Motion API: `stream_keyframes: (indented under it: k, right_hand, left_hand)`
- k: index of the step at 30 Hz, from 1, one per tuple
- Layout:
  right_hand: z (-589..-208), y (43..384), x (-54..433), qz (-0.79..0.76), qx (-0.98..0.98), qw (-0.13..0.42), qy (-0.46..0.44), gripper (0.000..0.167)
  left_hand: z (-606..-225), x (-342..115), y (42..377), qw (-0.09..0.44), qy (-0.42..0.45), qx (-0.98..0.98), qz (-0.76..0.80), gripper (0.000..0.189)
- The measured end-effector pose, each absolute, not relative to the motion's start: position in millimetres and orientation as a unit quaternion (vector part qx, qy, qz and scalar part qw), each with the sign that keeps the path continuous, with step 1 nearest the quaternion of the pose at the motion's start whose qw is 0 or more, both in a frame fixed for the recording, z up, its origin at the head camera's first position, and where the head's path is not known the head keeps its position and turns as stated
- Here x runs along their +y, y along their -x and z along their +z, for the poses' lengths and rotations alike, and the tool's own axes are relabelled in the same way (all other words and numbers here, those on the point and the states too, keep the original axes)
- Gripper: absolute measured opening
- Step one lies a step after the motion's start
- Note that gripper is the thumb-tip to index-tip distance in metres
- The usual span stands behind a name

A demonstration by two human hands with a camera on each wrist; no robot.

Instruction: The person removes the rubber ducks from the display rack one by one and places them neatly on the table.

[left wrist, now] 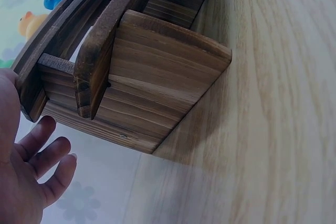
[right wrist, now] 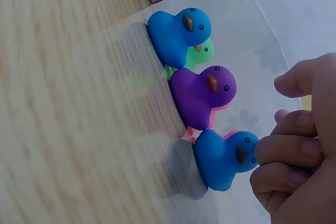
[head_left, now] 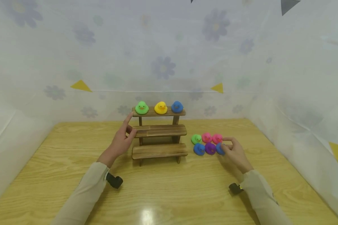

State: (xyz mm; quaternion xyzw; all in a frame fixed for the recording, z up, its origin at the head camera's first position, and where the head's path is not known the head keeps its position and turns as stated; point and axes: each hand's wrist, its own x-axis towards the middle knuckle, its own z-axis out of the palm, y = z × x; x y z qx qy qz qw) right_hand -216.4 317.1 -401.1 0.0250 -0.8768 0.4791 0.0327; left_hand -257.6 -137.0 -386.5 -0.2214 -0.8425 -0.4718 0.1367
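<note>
- Flower-printed sheeting [head_left: 163,34] backs a wood-grain surface [head_left: 163,190] in the head view; a three-tier wooden rack [head_left: 159,151] bears a green duck [head_left: 141,108], a yellow duck [head_left: 161,108] and a blue duck [head_left: 176,107] on top.
- Six ducks sit on the surface beside it: a second green duck [head_left: 196,139] and two pink ducks [head_left: 207,137] behind, a purple duck [head_left: 210,148] between two blue ducks [head_left: 199,149] in front. Probably a third done, six left.
- Left wrist view: the left hand [head_left: 121,140], fingers relaxed, is at the rack's end, grasping nothing visible.
- Right wrist view: smooth, rounded ducks with dark eyes; the right hand [head_left: 236,153] curls fingers by the outermost blue one, its grip unclear.
</note>
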Motion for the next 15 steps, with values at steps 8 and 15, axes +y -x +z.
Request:
stream_keyframes:
  k: [8, 15]
  right_hand:
    - [-399.9, 219.2, 309.2, 0.48, -0.874, 0.068, -0.041, 0.04]
    - [-401.6, 224.6, 304.4, 0.492, -0.865, 0.068, -0.065, 0.034]
  left_hand:
    - [-387.5, -136.6, 258.3, 0.14, 0.222, -0.843, -0.47, 0.064]
    - [-387.0, -136.6, 258.0, 0.139, 0.22, -0.843, -0.47, 0.063]
